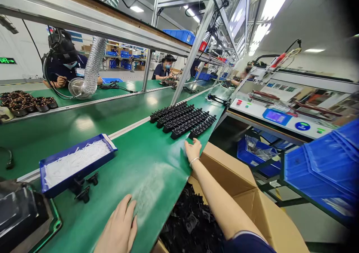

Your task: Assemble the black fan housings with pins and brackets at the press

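My left hand (119, 226) lies palm down on the green work surface (140, 170), fingers stretched out and holding nothing. Farther forward, my right hand (193, 150) is at the near end of the shortest row of black plastic parts (203, 127). Its thumb and fingers are apart, and no part shows between them; whether the fingertips touch the row I cannot tell. Several tight rows of the same black parts (179, 118) stand side by side. Below my right forearm, an open cardboard box (232, 167) holds a heap of loose black parts (193, 223).
A blue tray (78, 163) of thin white sticks stands at left, with a few black parts (84, 195) beside it. A machine with a control panel (277, 116) and blue bins (322, 163) are at right. Co-workers (68, 67) sit across the bench, beyond a metal post (193, 47).
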### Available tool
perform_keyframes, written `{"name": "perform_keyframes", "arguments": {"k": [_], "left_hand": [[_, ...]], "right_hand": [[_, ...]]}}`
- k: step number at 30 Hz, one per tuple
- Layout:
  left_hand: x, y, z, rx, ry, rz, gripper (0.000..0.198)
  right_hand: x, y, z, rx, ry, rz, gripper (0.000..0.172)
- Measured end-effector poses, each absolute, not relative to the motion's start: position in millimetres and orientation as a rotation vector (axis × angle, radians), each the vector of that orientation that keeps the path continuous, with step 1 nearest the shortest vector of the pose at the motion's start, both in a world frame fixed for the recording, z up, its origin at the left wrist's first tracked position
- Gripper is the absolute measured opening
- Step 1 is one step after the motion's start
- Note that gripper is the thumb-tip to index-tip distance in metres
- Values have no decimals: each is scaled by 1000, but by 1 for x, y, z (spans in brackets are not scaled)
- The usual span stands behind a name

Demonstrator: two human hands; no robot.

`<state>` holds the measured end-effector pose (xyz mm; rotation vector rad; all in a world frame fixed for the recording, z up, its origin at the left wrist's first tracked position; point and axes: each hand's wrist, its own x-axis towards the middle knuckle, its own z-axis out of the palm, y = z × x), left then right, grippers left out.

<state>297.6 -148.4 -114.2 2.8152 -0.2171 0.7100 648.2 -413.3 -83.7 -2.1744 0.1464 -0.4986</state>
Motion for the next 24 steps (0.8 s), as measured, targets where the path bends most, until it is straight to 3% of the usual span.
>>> {"name": "perform_keyframes", "arguments": {"k": [6,11,19,24], "left_hand": [[302,-147,-104,2765,-237,735,32],[292,-155,-82,2755,-199,493,33],[206,-136,-41,2824,29,373,47],[119,-71,-8,2899,678,620,58]], "right_hand": [[555,-353,-91,-2165,-449,13,26],[494,-286,-74,-2004,-956,374,20],[428,-187,-48,-1811,-1423,317,38],[410,-155,-52,-1709,-1560,260,27]]}}
